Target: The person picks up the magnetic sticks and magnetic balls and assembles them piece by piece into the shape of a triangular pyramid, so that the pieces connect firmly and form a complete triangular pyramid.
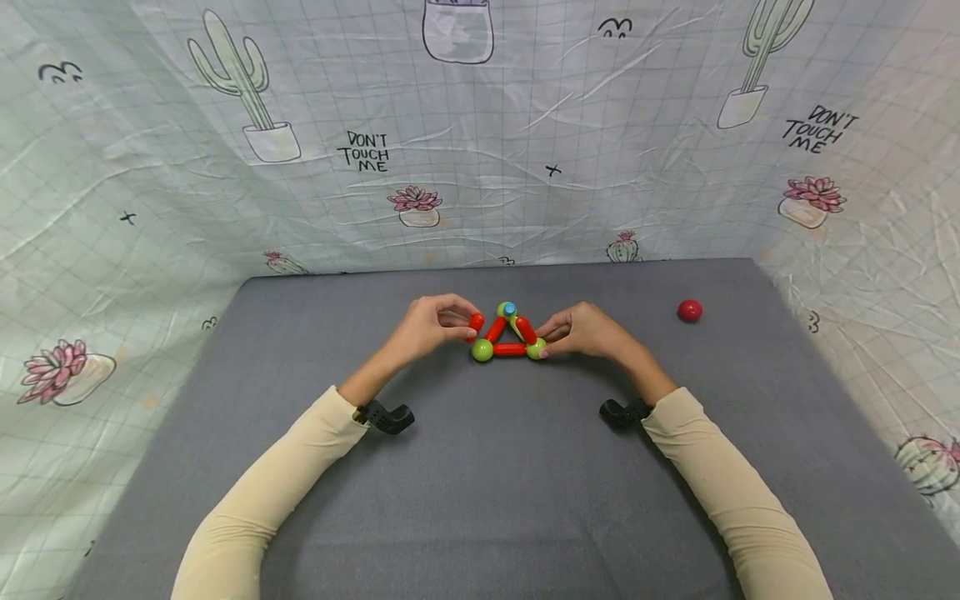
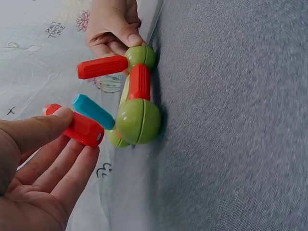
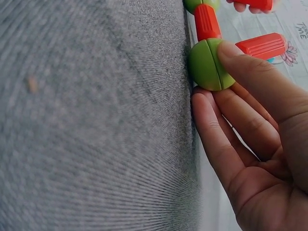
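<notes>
A small triangle of red rods and green balls (image 1: pixel 510 337) stands upright at the middle of the grey table (image 1: pixel 480 467), with a blue rod (image 2: pixel 94 111) sticking out near its top ball. My left hand (image 1: pixel 467 329) pinches a loose red rod (image 1: pixel 476 322) between thumb and fingers, just left of the triangle. In the left wrist view that rod (image 2: pixel 86 127) hangs beside the near green ball (image 2: pixel 138 121). My right hand (image 1: pixel 547 343) holds the right corner ball (image 3: pixel 204 65) on the table, thumb on top and a fingertip beneath.
A single red ball (image 1: pixel 689 311) lies on the table to the far right. A cactus-print cloth (image 1: pixel 480 150) walls in the back and both sides.
</notes>
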Available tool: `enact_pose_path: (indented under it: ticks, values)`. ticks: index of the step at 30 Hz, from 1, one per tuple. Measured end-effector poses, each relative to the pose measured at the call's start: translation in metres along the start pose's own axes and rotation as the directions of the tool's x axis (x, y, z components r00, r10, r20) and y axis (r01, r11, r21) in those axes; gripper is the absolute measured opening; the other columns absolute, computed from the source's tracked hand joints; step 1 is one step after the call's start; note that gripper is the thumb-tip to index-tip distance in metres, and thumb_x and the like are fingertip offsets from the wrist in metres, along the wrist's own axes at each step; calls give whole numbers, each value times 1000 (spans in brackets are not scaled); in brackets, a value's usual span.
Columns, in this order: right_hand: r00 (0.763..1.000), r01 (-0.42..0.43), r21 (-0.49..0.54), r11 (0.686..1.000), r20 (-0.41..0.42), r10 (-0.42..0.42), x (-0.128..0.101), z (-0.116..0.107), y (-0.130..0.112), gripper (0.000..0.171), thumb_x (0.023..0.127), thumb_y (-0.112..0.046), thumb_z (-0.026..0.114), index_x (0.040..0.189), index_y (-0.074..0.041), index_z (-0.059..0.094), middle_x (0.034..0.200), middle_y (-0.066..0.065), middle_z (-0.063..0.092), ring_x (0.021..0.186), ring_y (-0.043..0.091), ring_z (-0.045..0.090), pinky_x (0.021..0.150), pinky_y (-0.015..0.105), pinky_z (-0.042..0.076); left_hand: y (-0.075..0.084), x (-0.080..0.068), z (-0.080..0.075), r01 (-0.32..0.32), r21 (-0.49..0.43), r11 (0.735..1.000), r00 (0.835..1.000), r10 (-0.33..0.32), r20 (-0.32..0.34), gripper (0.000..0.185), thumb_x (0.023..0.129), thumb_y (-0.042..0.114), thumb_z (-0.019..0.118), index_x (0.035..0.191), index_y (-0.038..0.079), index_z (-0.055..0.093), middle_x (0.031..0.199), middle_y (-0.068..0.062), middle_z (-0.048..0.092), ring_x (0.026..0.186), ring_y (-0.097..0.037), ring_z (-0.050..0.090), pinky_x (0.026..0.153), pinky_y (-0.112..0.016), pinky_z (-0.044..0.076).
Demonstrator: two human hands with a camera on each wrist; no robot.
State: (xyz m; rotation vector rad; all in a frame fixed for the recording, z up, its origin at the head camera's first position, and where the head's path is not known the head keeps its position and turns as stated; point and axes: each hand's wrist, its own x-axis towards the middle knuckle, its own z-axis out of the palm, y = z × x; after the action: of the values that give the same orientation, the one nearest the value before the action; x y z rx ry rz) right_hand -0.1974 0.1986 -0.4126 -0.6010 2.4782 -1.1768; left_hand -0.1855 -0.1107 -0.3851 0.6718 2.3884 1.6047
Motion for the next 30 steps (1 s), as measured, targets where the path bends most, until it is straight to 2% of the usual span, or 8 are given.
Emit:
enact_pose_path:
  ticks: [4, 13, 21, 30]
  values:
    - [1000, -5, 5, 1000, 2, 5, 0, 0, 0, 35, 80, -21, 89, 110, -4, 78, 103, 8, 78, 98, 18, 74, 74, 20, 56, -3, 1, 6, 0, -29, 1000, 1000, 0, 1, 26, 86, -1, 79, 112, 0, 73, 110, -15, 74, 100, -29, 74, 82, -35, 61]
    - [1000, -5, 33, 999, 2, 5, 0, 0, 3, 33, 80, -19, 89, 107, -4, 78, 102, 8, 78, 97, 17, 75, 72, 18, 54, -7, 4, 19, -6, -27, 1000, 1000, 5, -16, 27, 88, 1, 78, 114, 1, 73, 114, -14, 73, 101, -24, 74, 82, -32, 61]
    - [1000, 3, 21, 1000, 0, -3, 1, 1, 3, 29, 80, -18, 89, 106, -8, 79, 100, 4, 79, 95, 14, 75, 73, 21, 56, -9, 5, 24, -43, 7, 999, 998, 43, -34, 28, 87, -1, 79, 113, -3, 72, 110, -15, 74, 100, -26, 74, 80, -31, 61]
    - [1000, 18, 43, 999, 4, -18, 0, 1, 3, 30, 81, -16, 88, 106, -5, 78, 102, 8, 78, 97, 18, 75, 74, 21, 57, -14, 10, 27, -52, 62, 997, 998, 53, -25, 25, 89, 7, 79, 113, 5, 73, 110, -10, 74, 97, -22, 74, 80, -31, 60]
